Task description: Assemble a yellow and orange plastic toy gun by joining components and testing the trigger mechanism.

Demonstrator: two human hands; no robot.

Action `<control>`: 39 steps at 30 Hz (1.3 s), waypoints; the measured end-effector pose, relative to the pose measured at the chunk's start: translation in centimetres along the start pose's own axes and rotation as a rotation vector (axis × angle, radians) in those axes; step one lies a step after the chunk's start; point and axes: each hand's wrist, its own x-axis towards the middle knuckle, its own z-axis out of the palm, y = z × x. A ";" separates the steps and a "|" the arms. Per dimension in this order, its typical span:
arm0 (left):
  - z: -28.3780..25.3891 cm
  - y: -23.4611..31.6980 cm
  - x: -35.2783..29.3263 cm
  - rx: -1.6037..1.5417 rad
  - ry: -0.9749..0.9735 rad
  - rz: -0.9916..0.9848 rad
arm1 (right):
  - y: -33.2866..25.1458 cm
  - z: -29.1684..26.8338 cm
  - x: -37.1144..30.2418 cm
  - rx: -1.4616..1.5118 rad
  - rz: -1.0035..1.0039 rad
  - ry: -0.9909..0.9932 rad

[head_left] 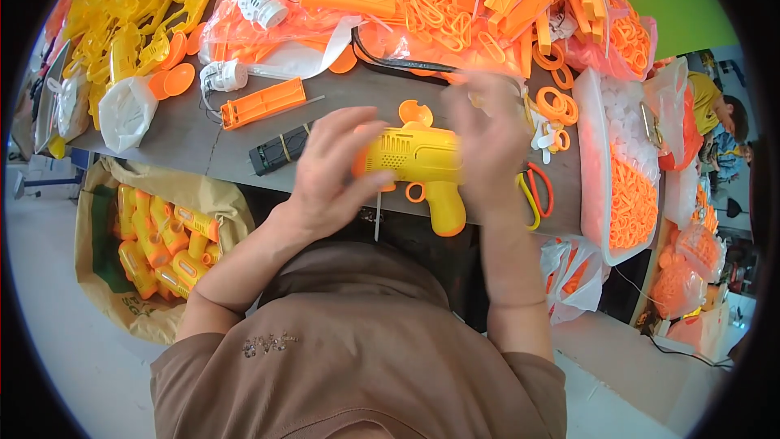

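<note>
A yellow toy gun [418, 158] with an orange front end lies level over the table's near edge, its grip pointing down toward me. My left hand [329, 167] is closed around the front end, thumb below and fingers above. At the gun's rear, my right hand [491, 134] is smeared by motion; whether it touches the gun or holds anything does not show. Just beyond the gun is an orange round piece [415, 111], and an orange ring [415, 193] sits below it. Left of my left hand lies a black rectangular part [279, 149].
Orange parts [357, 0] heap up at the back, with yellow parts [138, 0] far left. A white bin [597, 171] of orange rings and clear pieces stands right, near red-and-yellow-handled scissors [536, 195]. A paper bag [93, 276] of yellow toy guns sits lower left.
</note>
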 end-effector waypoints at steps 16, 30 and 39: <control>1.4 -1.6 1.6 0.091 -0.185 0.147 | 13.2 0.1 6.1 -0.499 0.256 -0.336; 1.9 -2.1 1.0 -0.006 -0.095 0.153 | -0.6 -3.6 -2.8 0.312 0.429 -0.480; 2.0 -2.1 1.0 0.041 -0.160 0.233 | -0.9 -2.5 -3.7 -0.107 0.051 -0.350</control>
